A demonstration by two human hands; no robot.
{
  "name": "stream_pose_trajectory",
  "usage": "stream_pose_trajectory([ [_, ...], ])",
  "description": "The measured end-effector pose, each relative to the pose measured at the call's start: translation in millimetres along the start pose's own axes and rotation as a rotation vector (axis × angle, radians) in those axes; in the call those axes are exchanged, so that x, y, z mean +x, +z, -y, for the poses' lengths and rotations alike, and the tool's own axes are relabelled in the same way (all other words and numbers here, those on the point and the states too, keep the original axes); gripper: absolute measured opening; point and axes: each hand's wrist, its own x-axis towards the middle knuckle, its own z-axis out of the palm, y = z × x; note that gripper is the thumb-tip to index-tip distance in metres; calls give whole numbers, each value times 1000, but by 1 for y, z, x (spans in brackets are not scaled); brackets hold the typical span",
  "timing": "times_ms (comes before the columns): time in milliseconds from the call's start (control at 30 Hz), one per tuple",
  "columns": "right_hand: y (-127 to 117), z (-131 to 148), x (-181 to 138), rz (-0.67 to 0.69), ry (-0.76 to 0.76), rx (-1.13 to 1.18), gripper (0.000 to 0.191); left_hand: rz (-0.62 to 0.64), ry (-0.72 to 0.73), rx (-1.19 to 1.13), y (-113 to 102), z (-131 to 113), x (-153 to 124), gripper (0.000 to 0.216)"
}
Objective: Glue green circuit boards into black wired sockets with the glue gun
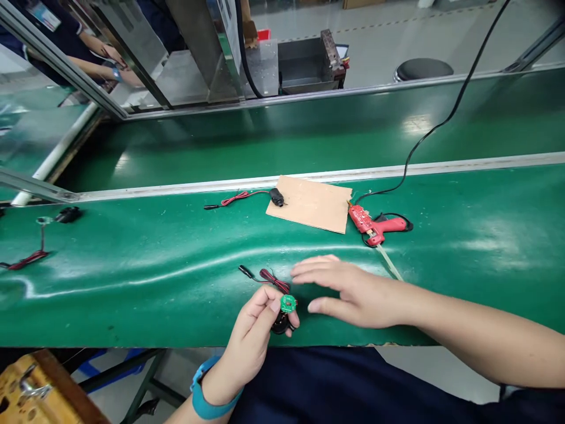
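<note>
One green worktop (154,247) spreads under and beyond the fingers of both hands. Ahead of the fingers lies a cardboard sheet (315,206), and past the right fingers, off to their right, a red hot-glue gun (371,225) rests on its side. The right hand (353,291) hovers with its fingers loosely extended and thumb apart, apparently holding nothing. The left hand (253,330) has its fingers nearly closed, thumb at the edge of a small piece. Just beyond the left fingertips a red-and-black cable (274,281) lies bundled; whether it joins the held parts I cannot tell. Cradled in the left fingers is a round black housing (280,324), probably light, hard and somewhat slippery, best gripped around its rim. Above it, at the left thumb tip, sits the smallest part, a round green circuit board (288,304): likely feather-light and stiff but fragile, so best pinched by its edges, clear of solder, with no tugging on the soft leads.
</note>
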Motion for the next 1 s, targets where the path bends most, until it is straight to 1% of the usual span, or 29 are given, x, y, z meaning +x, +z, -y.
stream_pose_trajectory([
  [33,10,1,7,40,-16,66,30,4,-6,-6,0,0,-3,23],
  [100,24,-2,15,78,-26,146,18,3,-15,-3,0,0,-9,22],
  [200,32,-8,20,92,-45,190,6,-5,-13,24,-1,2,-17,21],
  [300,31,-9,20,137,-38,238,6,-22,-14,50,-3,5,-21,23],
  [433,28,-6,19,210,77,385,8,-39,-33,72,-9,9,-24,32],
  [500,28,-6,18,248,152,463,10,-15,-24,130,-12,7,-26,33],
  [567,30,-6,17,253,198,484,13,42,-8,238,-13,4,-27,35],
  [633,32,-5,17,210,195,450,13,76,1,353,-12,1,-28,39],
  [667,32,-4,17,182,185,425,12,71,3,409,-11,0,-28,39],
  [767,34,0,18,112,136,321,10,29,1,587,-7,2,-27,29],
  [833,36,3,19,79,89,225,10,31,3,678,-6,3,-25,22],
  [900,38,5,19,70,42,118,14,43,5,713,-6,4,-23,18],
  [1000,40,7,19,115,-20,-51,16,29,11,729,-6,4,-20,14],
])
